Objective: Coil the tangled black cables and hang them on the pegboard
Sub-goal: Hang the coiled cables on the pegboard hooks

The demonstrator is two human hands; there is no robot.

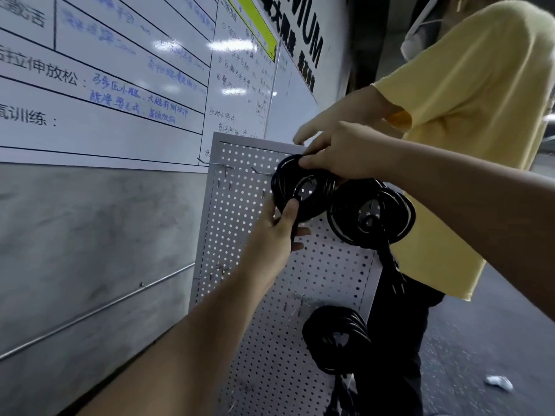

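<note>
Black and glossy, the cable coil [303, 187] I am watching sits in front of the upper part of the pegboard [234, 223], held between both hands. The right hand [345, 154] comes in from above, with its fingers curled over the top of the loops and pinching them together. The left hand [270, 235] reaches up from below. Its thumb presses on the lower left of the coil and its fingers wrap behind, closed around the bundle. A short run of cable drops from the coil through that palm. From here I cannot tell whether the coil is hooked on anything or only carried by the hands.

A bare metal hook [261, 171] sticks out of the board just left of the coil, and another hook [207, 162] stands further left. Just right of the held coil, a second coil [371, 213] hangs against the board, its plug [393, 274] dangling below it. A third coil [336, 339] hangs well lower, near the board's right edge.

The pegboard is grey perforated metal and leans against a mottled grey wall [90, 235]. A thin metal rail [90, 313] runs along that wall. Above it is a whiteboard [120, 94] with printed black lines and blue handwriting. To the right stands another person in a yellow shirt [480, 115], whose hand [318, 130] rests on the pegboard's top edge, just behind the right hand. A crumpled white scrap [500, 382] lies on the dark floor at lower right.
</note>
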